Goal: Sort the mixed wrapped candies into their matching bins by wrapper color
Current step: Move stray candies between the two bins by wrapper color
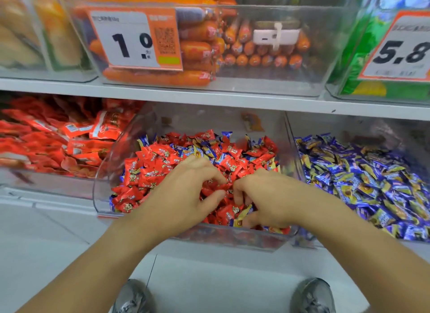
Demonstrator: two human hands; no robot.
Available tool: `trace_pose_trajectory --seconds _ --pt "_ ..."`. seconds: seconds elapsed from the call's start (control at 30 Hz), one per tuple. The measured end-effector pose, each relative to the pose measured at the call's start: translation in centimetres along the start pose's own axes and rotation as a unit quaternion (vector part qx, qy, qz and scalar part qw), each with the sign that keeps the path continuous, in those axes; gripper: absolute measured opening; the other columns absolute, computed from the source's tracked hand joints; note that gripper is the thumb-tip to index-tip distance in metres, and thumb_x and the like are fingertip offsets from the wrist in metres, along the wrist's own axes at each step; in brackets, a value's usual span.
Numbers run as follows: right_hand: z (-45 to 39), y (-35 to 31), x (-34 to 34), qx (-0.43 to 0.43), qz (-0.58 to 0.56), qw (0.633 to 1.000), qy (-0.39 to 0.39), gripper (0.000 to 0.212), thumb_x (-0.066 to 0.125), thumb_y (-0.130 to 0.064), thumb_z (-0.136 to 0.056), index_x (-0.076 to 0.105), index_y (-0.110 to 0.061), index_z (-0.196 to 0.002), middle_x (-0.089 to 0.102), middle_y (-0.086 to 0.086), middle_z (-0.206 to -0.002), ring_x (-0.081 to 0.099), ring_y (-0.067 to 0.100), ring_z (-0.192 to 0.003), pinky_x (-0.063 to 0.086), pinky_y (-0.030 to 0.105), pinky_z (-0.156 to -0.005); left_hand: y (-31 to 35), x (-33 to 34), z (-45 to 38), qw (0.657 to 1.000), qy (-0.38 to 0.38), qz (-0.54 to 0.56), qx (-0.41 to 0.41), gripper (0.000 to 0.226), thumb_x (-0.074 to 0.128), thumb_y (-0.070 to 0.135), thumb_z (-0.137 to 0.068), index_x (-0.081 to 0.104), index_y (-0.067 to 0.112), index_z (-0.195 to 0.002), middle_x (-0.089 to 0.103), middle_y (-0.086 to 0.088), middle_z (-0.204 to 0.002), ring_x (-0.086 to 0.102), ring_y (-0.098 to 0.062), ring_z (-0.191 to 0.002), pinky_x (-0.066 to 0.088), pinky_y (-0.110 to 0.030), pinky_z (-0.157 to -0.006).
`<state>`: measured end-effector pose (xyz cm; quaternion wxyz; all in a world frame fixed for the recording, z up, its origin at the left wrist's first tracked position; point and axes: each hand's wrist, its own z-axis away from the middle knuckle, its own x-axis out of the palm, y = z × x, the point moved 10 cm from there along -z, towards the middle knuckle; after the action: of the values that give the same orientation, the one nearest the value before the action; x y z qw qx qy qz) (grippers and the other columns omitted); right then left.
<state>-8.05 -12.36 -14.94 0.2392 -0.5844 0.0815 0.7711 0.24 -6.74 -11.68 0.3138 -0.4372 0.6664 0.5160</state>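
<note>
Reaching into the middle bin [102, 187] — red candies [149, 163] mixed with blue-and-yellow ones [204, 149] — your left hand [186, 196] curled loosely, your right hand [267, 201] pinched wrappers; the right bin [293, 149] held blue.

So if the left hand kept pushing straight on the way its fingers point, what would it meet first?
The left hand points forward and down into the middle bin, so it would likely meet the red candies heaped just ahead of its fingertips at once. Depth is hard to judge; the fingers may already touch them.
</note>
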Motion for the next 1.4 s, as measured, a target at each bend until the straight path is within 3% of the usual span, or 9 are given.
trace_pose_trajectory --seconds 0.23,0.37,0.43,0.6,0.77,0.97,1.17,1.27,1.4 --pt "1.2 1.7 -2.0 0.009 -0.138 0.989 0.055 0.024 0.085 -0.026 -0.076 0.063 -0.03 -0.086 0.064 -0.011 -0.081 0.058 0.0 -0.071 0.055 0.028 -0.073 0.7 2.4 -0.1 0.994 -0.063 0.061 -0.069 0.036 0.073 0.047 -0.08 0.062 0.033 -0.11 0.059 0.016 -0.084 0.056 -0.004 -0.072 0.048 -0.02 -0.064" --pt "2.4 2.8 -4.0 0.003 -0.301 0.948 0.105 0.024 0.083 -0.008 -0.078 0.067 -0.025 -0.085 0.064 -0.002 -0.085 0.072 0.013 -0.062 0.061 0.035 -0.065 1.1 3.5 -0.9 0.981 -0.087 0.145 -0.094 0.048 0.076 0.052 -0.077 0.054 0.037 -0.117 0.063 0.013 -0.093 0.062 -0.004 -0.071 0.051 -0.022 -0.064" --pt "2.6 2.9 -3.9 0.001 -0.324 0.941 0.093 0.026 0.085 -0.009 -0.075 0.067 -0.024 -0.087 0.067 -0.001 -0.086 0.073 0.017 -0.063 0.062 0.04 -0.067 1.8 4.1 -1.4 0.976 -0.103 0.174 -0.081 0.037 0.076 0.045 -0.079 0.059 0.035 -0.11 0.068 0.007 -0.09 0.061 -0.012 -0.065 0.054 -0.035 -0.064" --pt "3.0 3.9 -4.3 0.029 -0.232 0.97 0.071 0.036 0.093 -0.02 -0.064 0.065 -0.025 -0.085 0.07 -0.008 -0.079 0.069 0.003 -0.066 0.06 0.033 -0.071 1.6 4.9 -1.3 0.971 -0.156 0.153 -0.096 0.02 0.073 0.03 -0.087 0.065 0.016 -0.099 0.067 -0.007 -0.065 0.061 -0.017 -0.056 0.052 -0.034 -0.06" --pt "2.8 1.2 -0.8 0.007 0.023 0.996 -0.089 0.034 0.082 -0.019 -0.071 0.074 -0.031 -0.101 0.068 -0.013 -0.085 0.059 0.007 -0.077 0.051 0.026 -0.067 0.7 4.2 -0.5 0.973 -0.166 0.122 -0.103 0.025 0.072 0.034 -0.086 0.065 0.015 -0.101 0.066 -0.006 -0.066 0.057 -0.015 -0.056 0.047 -0.031 -0.06" --pt "1.4 0.3 0.8 -0.019 0.118 0.987 -0.105 0.041 0.072 -0.02 -0.077 0.073 -0.041 -0.112 0.07 -0.015 -0.099 0.05 0.01 -0.085 0.035 0.027 -0.072 0.4 3.8 -0.2 0.972 -0.164 0.131 -0.108 0.028 0.07 0.043 -0.086 0.062 0.017 -0.094 0.059 -0.008 -0.069 0.043 -0.008 -0.05 0.043 -0.028 -0.056" --pt "1.8 1.8 -1.6 -0.02 -0.075 0.997 -0.007 0.02 0.078 -0.031 -0.081 0.065 -0.034 -0.096 0.058 -0.013 -0.09 0.054 0.004 -0.081 0.047 0.026 -0.075 -0.3 2.8 -0.3 0.959 -0.127 0.206 -0.146 0.028 0.07 0.041 -0.086 0.059 0.016 -0.085 0.068 -0.01 -0.07 0.067 -0.02 -0.062 0.054 -0.049 -0.072" --pt "2.5 3.7 -4.0 -0.003 -0.328 0.939 0.105 0.022 0.074 -0.018 -0.087 0.059 -0.027 -0.098 0.069 -0.002 -0.091 0.069 0.012 -0.072 0.058 0.034 -0.072 -0.1 2.2 -0.7 0.946 -0.092 0.261 -0.17 0.025 0.068 0.034 -0.089 0.061 0.01 -0.088 0.07 -0.006 -0.06 0.07 -0.018 -0.062 0.054 -0.046 -0.081" --pt "2.9 4.4 -3.9 0.024 -0.422 0.896 0.137 0.025 0.054 -0.012 -0.098 0.052 -0.029 -0.116 0.063 0.001 -0.112 0.075 0.026 -0.069 0.057 0.055 -0.079 1.8 1.5 -1.7 0.948 -0.045 0.278 -0.151 0.011 0.062 0.025 -0.094 0.065 0.018 -0.086 0.065 0.005 -0.054 0.054 -0.005 -0.04 0.04 -0.022 -0.047"
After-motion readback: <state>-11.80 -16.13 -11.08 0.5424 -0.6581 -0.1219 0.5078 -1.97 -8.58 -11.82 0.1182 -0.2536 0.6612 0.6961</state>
